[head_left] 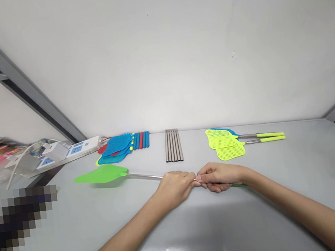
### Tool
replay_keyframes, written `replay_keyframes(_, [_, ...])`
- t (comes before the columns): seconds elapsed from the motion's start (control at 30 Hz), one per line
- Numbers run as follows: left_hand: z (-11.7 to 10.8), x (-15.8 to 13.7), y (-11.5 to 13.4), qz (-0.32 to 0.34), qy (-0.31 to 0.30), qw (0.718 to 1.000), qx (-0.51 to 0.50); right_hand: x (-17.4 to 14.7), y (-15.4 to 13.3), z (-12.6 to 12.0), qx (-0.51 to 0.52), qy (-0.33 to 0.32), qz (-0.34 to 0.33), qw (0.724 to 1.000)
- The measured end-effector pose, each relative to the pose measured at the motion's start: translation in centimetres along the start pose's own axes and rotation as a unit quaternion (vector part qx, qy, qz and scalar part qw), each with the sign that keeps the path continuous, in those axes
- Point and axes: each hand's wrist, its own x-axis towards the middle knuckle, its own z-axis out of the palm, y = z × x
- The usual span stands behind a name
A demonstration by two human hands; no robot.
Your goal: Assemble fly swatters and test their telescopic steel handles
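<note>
A fly swatter with a green paddle (103, 174) and a thin metal rod is held level over the table, paddle to the left. My left hand (177, 187) is closed around the rod near its middle. Close beside it, my right hand (221, 175) pinches the rod, thumb and fingers together. A dark green handle end shows just past my right wrist. Behind my hands lies a row of several metal tubes (173, 145). Yellow fly swatters (226, 145) with metal shafts lie to the right, a blue paddle partly hidden under them.
Blue paddles (117, 147) are stacked at the back left, with red and yellow ones partly beneath. Several blue and red handles (141, 140) lie beside them. A white power strip (76, 150) with plugs and cables stands at the left edge. A wall rises behind the grey table (297, 179).
</note>
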Motion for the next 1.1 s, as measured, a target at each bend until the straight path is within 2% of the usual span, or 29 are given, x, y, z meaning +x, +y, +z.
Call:
replay_keyframes(0.2, [-0.3,0.2,-0.7,0.022,0.01,1.0,0.02,0.1,-0.2,0.1,0.0,0.009,-0.009,1.0])
replay_keyframes(1.1, [-1.4,-1.1,-1.6,-0.002,0.006,1.0,0.003,-0.1,-0.4,-0.1,-0.011,-0.009,-0.01,1.0])
